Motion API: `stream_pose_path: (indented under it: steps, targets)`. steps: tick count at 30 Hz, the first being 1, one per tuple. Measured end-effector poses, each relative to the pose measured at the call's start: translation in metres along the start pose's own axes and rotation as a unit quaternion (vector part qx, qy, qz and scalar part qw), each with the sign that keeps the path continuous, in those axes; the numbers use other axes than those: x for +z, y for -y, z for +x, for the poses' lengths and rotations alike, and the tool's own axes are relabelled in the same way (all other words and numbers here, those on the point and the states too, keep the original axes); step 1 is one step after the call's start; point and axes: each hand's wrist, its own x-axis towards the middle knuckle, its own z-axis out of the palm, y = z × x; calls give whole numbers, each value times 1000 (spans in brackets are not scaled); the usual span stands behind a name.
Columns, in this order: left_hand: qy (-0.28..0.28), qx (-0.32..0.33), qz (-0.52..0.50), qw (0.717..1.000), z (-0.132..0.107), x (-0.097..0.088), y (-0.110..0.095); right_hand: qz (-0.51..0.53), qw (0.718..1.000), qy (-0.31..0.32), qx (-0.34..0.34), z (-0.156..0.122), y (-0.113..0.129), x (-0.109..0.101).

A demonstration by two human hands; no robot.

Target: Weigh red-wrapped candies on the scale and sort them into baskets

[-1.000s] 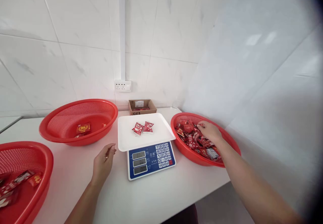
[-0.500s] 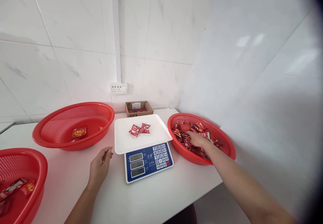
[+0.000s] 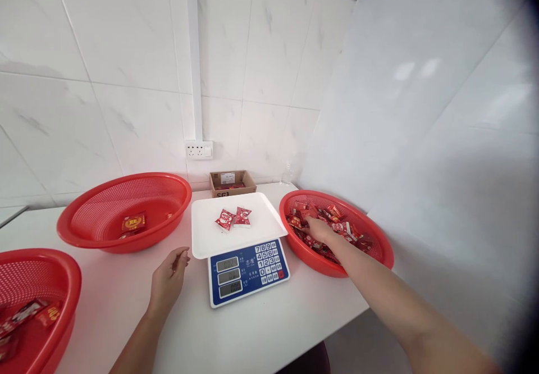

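Head view, and the scale (image 3: 249, 273) is my landmark for everything. Just right of it sits the full basket (image 3: 301, 253), heaped with shiny red packets (image 3: 347, 227). The right hand (image 3: 320, 231) is down in that heap, fingers bent, with the tips lost among the wrappers, so I can't tell how far that grip is closed or whether it has hold of anything. The left hand (image 3: 166, 276) is just left of the scale, in a loose half-curl with a bit of room under the thumb, nothing visible in it.

On the scale's tray (image 3: 210, 245) are two packets (image 3: 233, 218) side by side. Behind the scale there's a cardboard box (image 3: 233, 193). Off to its left are the far basket (image 3: 113, 203) and the near basket (image 3: 76, 284), each with a few packets inside, all on the same white bench (image 3: 236, 337).

What could go wrong, imo: the packets overlap, so a pinch might bring up two, or the slick wrappers might slide free and drop beside the scale. Also, the full basket's rim is very close to the tray's right edge (touching or not, can't say), so a shove while digging could nudge the tray and upset the reading. The left fingertips are near the tray too, so a careless lean there could do the same.
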Motion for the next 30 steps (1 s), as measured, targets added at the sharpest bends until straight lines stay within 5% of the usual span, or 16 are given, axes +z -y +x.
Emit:
stream_pose_path:
  steps: [6,10,13,19,30]
  targets:
    - [-2,5,-16,1000,-1,1,1,23,994,-107,7,-6,12,-28]
    - [7,18,-22,1000,-1,2,5,104,982,-155,-39,-9,46,-47]
    - [7,20,-21,1000,-2,2,8,182,972,-98,-110,-17,87,-41]
    - [-8,16,-36,999,-1,3,13,254,948,46,-186,-32,156,6]
    - [-12,24,-46,999,-1,2,6,228,967,69,-93,5,178,17]
